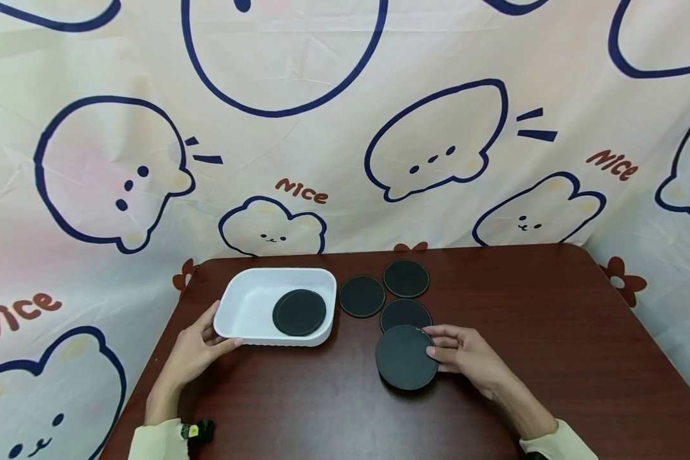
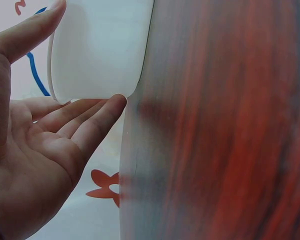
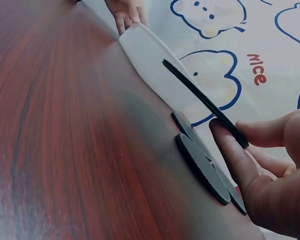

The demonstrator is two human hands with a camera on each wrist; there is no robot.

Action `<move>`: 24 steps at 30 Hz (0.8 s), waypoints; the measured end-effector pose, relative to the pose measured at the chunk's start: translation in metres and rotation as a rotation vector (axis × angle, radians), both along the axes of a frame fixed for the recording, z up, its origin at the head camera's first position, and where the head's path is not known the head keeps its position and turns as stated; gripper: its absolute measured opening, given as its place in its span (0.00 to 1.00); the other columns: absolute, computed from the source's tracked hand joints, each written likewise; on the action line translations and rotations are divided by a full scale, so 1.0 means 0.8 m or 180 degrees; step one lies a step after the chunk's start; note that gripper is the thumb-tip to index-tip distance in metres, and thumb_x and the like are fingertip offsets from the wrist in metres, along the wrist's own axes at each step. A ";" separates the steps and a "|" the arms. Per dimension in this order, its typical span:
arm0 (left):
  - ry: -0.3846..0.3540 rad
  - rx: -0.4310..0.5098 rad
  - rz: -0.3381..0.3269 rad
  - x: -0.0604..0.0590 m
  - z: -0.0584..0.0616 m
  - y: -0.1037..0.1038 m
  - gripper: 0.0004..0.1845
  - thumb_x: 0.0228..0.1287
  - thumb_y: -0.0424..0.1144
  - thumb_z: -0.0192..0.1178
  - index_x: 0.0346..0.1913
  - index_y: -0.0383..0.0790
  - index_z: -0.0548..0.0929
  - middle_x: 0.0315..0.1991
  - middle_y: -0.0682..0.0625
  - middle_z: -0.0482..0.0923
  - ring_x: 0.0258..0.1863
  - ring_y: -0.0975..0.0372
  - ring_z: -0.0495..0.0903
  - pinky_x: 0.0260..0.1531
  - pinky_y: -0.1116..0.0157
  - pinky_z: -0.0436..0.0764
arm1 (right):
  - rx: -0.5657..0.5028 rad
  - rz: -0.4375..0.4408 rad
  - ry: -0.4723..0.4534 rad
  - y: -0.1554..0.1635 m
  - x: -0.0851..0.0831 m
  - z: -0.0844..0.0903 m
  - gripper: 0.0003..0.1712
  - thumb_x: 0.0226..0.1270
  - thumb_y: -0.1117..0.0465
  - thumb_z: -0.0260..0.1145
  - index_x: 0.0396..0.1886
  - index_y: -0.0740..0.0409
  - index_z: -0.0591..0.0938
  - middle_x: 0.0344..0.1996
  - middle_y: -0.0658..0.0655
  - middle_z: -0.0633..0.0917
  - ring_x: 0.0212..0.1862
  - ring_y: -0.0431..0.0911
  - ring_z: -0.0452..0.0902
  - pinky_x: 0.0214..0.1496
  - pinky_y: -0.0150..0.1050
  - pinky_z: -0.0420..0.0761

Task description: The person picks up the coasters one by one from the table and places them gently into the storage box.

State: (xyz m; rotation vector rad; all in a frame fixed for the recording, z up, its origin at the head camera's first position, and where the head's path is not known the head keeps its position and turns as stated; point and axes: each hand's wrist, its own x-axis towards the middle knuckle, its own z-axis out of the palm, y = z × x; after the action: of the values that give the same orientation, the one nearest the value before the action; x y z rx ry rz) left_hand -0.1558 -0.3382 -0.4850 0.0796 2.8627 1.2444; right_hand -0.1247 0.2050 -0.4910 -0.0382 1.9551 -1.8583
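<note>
My left hand [image 1: 191, 355] holds the left end of a white plastic tray [image 1: 244, 306], its thumb at the near rim and its fingers along the end wall. Inside that tray, toward its right side, lies a round black coaster [image 1: 299, 313]. My right hand [image 1: 476, 359] pinches another round black coaster [image 1: 405, 359] by its right edge, thumb on one face and fingers on the other. In the right wrist view the held coaster [image 3: 205, 102] appears edge-on and tilted, raised above the table.
Three more black coasters with stitched rims lie right of the tray: one nearest it [image 1: 361, 298], one at the back [image 1: 406, 278], and one partly covered by the held coaster [image 1: 405, 313]. A patterned cloth [image 1: 345, 160] hangs behind the brown table [image 1: 552, 319].
</note>
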 end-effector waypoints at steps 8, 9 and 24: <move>-0.0001 -0.0007 0.0019 0.001 0.001 0.000 0.59 0.64 0.50 0.79 0.87 0.37 0.52 0.81 0.29 0.64 0.70 0.35 0.79 0.59 0.51 0.86 | -0.0233 0.0080 0.0078 -0.002 -0.003 0.007 0.38 0.76 0.62 0.72 0.78 0.72 0.68 0.52 0.55 0.89 0.50 0.41 0.90 0.53 0.39 0.92; 0.0001 -0.0007 0.0023 0.002 0.001 0.000 0.59 0.64 0.50 0.79 0.87 0.37 0.52 0.80 0.29 0.64 0.70 0.35 0.79 0.59 0.50 0.86 | -0.0236 0.0088 0.0093 -0.002 -0.004 0.008 0.38 0.76 0.61 0.72 0.78 0.72 0.68 0.52 0.55 0.89 0.50 0.41 0.90 0.53 0.39 0.92; -0.0005 0.0020 0.0023 0.003 0.000 0.000 0.59 0.63 0.50 0.79 0.87 0.38 0.53 0.80 0.29 0.64 0.70 0.35 0.79 0.59 0.51 0.85 | -0.0359 0.0070 0.0174 -0.032 -0.023 0.015 0.38 0.76 0.62 0.71 0.79 0.70 0.68 0.55 0.56 0.88 0.49 0.40 0.90 0.52 0.37 0.92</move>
State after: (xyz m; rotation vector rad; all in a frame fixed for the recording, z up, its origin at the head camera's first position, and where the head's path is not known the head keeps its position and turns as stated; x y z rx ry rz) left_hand -0.1538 -0.3382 -0.4851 0.0686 2.8605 1.2543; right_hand -0.1433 0.1791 -0.4794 -0.1457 1.8760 -1.9707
